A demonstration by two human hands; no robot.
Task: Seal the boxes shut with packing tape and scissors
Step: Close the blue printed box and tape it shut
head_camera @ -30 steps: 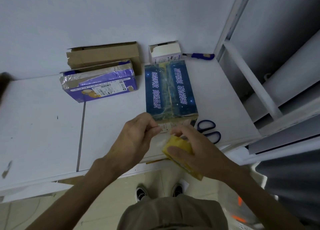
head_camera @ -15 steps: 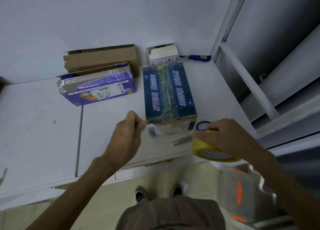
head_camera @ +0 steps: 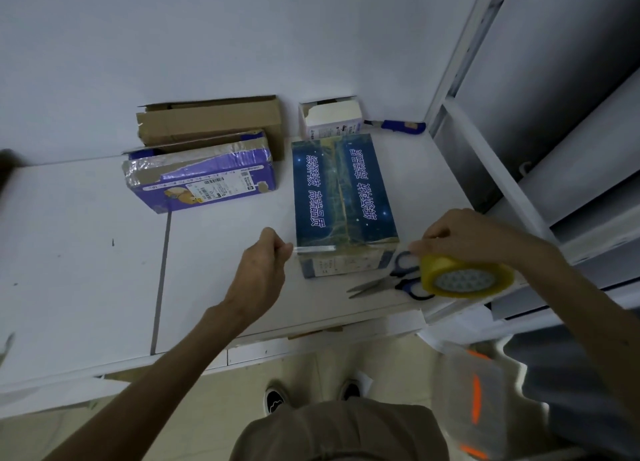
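Left hand (head_camera: pixel 263 270) and right hand (head_camera: pixel 464 235) share one job in the head view. The left pinches the free end of the clear tape strip (head_camera: pixel 313 250) at 9 o'clock of the dark blue box (head_camera: pixel 343 197). The right is clenched round the yellow tape roll (head_camera: pixel 464 277) at 3 o'clock of the box's near end.

The strip runs across the box's near top edge, probably so it can be pressed down over the flap seam. Only its left part catches the light.

The left forearm rises from 7 o'clock of the frame, fingers curled into a loose fist. The right arm enters from 4 o'clock, its fingers hooked over the roll's rim and the core facing the camera.

Scissors (head_camera: pixel 381 285) lie closed on the table (head_camera: pixel 86 270) beside the roll, handy for the cut. A purple box (head_camera: pixel 201 180) sits at 10 o'clock and a small white box (head_camera: pixel 330 119) at 12, both apparently awaiting tape.
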